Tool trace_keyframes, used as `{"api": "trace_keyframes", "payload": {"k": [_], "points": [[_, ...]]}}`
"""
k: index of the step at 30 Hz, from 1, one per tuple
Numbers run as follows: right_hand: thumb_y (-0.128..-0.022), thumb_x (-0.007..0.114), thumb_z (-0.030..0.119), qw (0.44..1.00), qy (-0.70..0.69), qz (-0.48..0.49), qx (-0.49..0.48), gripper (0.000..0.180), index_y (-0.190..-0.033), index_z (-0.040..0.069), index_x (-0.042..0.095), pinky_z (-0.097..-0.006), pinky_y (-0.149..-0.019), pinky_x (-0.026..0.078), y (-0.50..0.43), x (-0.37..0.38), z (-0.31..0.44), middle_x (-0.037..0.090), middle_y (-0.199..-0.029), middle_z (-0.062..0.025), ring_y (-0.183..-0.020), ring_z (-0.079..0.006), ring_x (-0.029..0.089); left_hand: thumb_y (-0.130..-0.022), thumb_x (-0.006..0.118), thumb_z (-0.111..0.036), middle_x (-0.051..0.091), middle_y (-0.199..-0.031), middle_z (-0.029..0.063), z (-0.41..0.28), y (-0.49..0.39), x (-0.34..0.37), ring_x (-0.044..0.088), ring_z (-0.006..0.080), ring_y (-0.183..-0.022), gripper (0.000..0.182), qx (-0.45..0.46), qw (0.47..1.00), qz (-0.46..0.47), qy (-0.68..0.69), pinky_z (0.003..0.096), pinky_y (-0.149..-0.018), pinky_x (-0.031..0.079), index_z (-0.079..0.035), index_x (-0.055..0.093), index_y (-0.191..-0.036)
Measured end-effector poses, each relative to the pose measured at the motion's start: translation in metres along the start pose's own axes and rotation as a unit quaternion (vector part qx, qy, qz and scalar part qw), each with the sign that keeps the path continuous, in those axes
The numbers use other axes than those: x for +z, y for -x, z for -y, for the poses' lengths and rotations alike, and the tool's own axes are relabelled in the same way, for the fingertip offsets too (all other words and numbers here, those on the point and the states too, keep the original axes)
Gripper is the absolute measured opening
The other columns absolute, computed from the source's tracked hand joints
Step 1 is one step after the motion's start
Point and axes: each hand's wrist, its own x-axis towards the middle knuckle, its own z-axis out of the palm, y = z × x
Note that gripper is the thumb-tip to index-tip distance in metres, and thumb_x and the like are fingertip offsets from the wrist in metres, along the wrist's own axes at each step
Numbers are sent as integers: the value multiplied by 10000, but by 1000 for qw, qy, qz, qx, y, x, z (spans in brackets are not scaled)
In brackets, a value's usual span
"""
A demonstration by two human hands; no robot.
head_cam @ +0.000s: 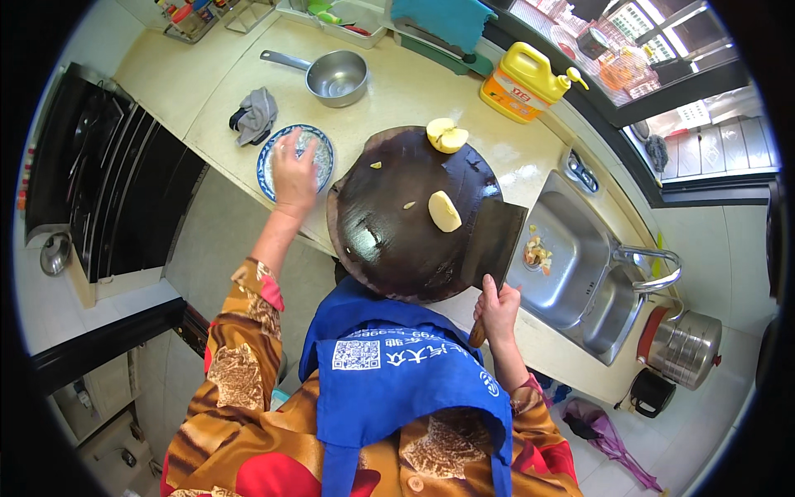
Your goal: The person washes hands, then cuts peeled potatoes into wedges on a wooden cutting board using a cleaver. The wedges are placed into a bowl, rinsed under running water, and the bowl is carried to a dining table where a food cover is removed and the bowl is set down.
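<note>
My right hand [499,307] grips the wooden handle of a cleaver [497,239], whose broad blade lies over the right edge of a round, dark wooden chopping board [391,248]. Over a blue-rimmed plate [266,166] on the left, my left hand [294,171] is raised with its fingers apart, somewhat blurred. The plate's contents are partly hidden by that hand. On the board rests a pale apple wedge [445,212], near two small scraps. A cut apple piece [446,136] with yellow skin sits at the board's far edge.
Beyond the plate are a crumpled grey cloth [258,112] and a steel saucepan [337,79]. A yellow pump bottle [525,84] stands near the window. At right, a steel sink [562,267] holds food scraps [536,255] at its drain. A steel pot [686,348] stands beyond it.
</note>
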Motion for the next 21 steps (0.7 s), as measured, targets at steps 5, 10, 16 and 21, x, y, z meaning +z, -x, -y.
{"api": "trace_keyframes", "payload": {"k": [5,10,16,21], "points": [[-967,585,220,1000,6,8,-1,390,-632,64,458,-260,-334,356,3,6,-7,448,-474,-2,-356,-103,445,-675,811,-128,477,-1315,171,-104,1,16,529,337,-1144,641,73,937,160,301,402,-964,465,-70,559,-1262],[-968,584,227,998,54,2,-11,386,-637,47,498,-265,-334,339,6,4,-7,460,-467,2,-360,-94,446,-666,806,-69,522,-1238,155,-159,7,46,589,311,-1038,620,120,885,216,395,363,-877,516,-71,561,-1236],[-965,592,225,999,29,9,13,364,-659,45,515,-260,-341,341,12,0,-9,464,-476,6,-372,-89,451,-726,761,-19,599,-919,147,-161,23,56,635,294,-759,268,44,890,185,414,361,-688,529,14,633,-958],[-966,594,234,998,0,52,18,379,-647,56,491,-260,-342,345,11,-3,-13,462,-479,-1,-369,-99,454,-754,744,-14,632,-894,139,-163,51,46,642,236,-681,221,-43,901,147,406,312,-624,539,27,678,-961]]}}
